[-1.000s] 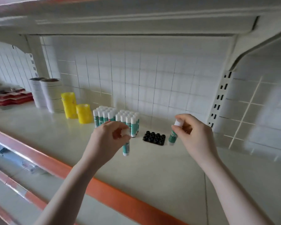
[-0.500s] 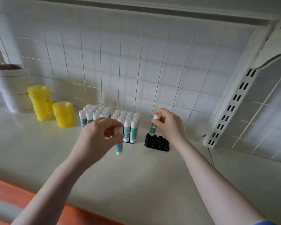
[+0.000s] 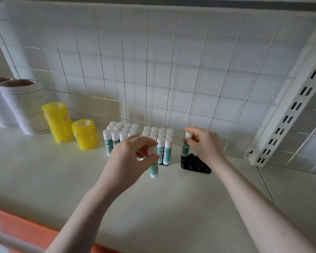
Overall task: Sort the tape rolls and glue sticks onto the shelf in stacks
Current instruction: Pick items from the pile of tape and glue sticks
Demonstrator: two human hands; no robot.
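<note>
Both arms reach forward — left hand [image 3: 130,157] and right hand [image 3: 203,145] each pinch an upright glue stick [image 3: 154,167].

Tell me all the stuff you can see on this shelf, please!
white and green glue sticks standing in blocks: too many to count exactly, middle, by the wall
black plastic holder tray with round holes: one, right of the blocks
yellow tape roll stacks: two, left of the glue sticks
white tape roll stacks: two, far left
cream shelf board: one, orange front edge
left hand: holds a glue stick
right hand: holds a glue stick over the tray
</note>
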